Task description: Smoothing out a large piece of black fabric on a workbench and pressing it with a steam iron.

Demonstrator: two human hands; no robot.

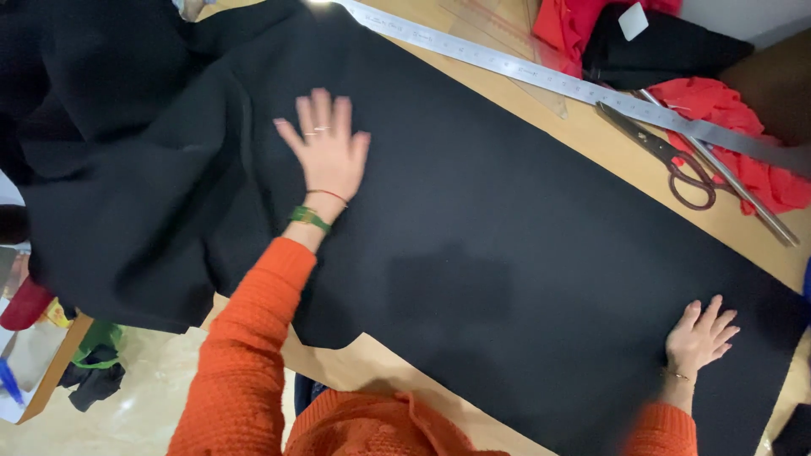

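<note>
A large sheet of black fabric (507, 245) lies spread over a wooden table (583, 143), its left part bunched and hanging off the table's edge. My left hand (325, 148) rests flat on the cloth near the bunched part, fingers spread, with a ring, a red thread and a green band at the wrist. My right hand (699, 336) presses flat on the cloth near its right end, fingers apart. Both arms wear orange knitted sleeves. Neither hand grips anything.
A long metal ruler (541, 74) lies diagonally beyond the cloth, with a clear triangle ruler under it. Scissors (667, 156) and a metal rod (743, 190) lie at the right. Red fabric (735, 114) and black fabric (659, 46) are piled at the far right. The floor shows at lower left.
</note>
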